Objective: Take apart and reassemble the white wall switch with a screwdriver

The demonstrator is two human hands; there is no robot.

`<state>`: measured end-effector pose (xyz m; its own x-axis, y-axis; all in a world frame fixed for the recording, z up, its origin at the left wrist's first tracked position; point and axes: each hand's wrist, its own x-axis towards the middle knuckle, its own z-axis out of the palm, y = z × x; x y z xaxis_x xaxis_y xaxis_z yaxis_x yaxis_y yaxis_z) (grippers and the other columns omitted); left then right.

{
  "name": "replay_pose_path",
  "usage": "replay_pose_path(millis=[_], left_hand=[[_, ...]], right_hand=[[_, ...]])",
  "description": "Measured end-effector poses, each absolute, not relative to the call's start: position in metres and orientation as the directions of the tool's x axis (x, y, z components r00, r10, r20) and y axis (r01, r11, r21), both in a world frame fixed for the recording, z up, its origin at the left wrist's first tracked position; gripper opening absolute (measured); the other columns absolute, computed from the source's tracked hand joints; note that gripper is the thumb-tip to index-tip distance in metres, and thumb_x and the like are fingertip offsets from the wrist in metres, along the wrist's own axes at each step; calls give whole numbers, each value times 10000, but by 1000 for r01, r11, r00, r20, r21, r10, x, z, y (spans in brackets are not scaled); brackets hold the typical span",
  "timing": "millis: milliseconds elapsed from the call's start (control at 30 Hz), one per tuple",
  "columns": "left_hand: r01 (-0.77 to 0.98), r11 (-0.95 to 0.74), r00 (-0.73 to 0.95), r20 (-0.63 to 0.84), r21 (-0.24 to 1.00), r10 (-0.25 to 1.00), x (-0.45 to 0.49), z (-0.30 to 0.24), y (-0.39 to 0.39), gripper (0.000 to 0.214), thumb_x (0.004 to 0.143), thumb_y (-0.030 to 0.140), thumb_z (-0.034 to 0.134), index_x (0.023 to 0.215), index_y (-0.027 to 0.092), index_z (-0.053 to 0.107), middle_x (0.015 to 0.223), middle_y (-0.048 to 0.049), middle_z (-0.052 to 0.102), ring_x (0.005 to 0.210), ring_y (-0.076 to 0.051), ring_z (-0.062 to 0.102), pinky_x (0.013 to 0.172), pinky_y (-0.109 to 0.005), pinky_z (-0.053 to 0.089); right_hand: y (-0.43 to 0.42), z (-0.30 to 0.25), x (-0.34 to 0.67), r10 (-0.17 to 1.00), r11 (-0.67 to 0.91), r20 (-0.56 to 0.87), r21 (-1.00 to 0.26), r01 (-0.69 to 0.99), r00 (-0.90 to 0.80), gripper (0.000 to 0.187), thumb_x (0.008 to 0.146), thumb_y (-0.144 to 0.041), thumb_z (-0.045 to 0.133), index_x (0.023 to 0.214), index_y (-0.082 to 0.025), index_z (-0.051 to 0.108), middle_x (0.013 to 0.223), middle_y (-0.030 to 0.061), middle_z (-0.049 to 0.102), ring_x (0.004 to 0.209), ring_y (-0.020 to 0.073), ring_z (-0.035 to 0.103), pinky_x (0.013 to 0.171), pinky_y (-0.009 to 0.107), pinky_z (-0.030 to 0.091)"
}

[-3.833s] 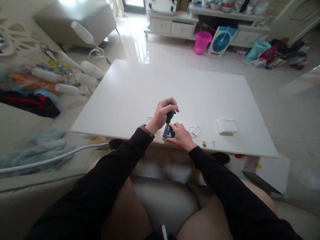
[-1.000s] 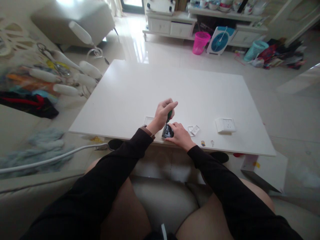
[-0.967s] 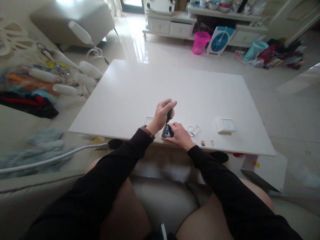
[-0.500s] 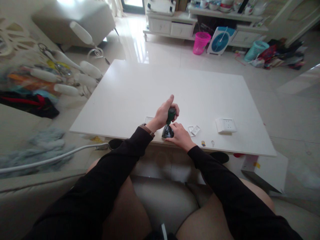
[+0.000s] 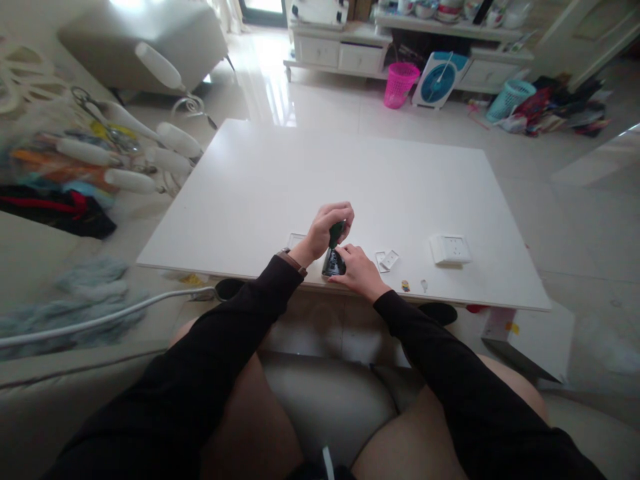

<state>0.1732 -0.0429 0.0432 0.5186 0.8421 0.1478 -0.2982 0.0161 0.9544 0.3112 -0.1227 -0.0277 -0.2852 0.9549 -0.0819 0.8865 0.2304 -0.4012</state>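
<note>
My left hand [image 5: 323, 230] is closed around the dark green handle of a screwdriver [image 5: 337, 233], held upright near the table's front edge. Its lower end meets a small black part [image 5: 331, 264], which looks like the back of a wall socket; the exact contact point is too small to make out. From the right, my right hand [image 5: 360, 272] grips that black part, thumb on the near side and fingers on the far side. Just right of this hand lie two small white plates [image 5: 387, 261]. A clear flat frame [image 5: 296, 240] lies partly behind my left wrist.
On the white table [image 5: 350, 167] a white socket box [image 5: 451, 250] sits to the right. A small yellow piece [image 5: 405, 286] and a small pale piece [image 5: 425, 285] lie by the front edge. A lamp with white shades [image 5: 180, 140] stands beside the table's left side.
My left thumb has come down from pointing up, and the fingers now wrap the screwdriver handle. That hand has turned slightly; my right hand keeps its hold on the black part.
</note>
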Motion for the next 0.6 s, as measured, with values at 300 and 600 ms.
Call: replay_pose_path(millis=[300,600], left_hand=[[-240,-208,24,219,948,975,180,42,-61,410,896,477,618,640,222,424,583,35,451,541,-100,449,533,-255,376],[-208,-207,-148,179,956,973,186,40,-68,545,936,641,571,617,224,421,540,48,409,486,-86,405,466,-246,319]], right_hand=[[-122,-28,310,957,220,-86,-400,890,-276,758,783,-462,887,1420,-203,570,1295,131,612,1216,329,548,1006,450,540],[-122,-29,310,959,210,-88,-412,887,-269,771,773,-462,894,1428,-217,568,1319,131,610,1243,335,539,1011,461,544]])
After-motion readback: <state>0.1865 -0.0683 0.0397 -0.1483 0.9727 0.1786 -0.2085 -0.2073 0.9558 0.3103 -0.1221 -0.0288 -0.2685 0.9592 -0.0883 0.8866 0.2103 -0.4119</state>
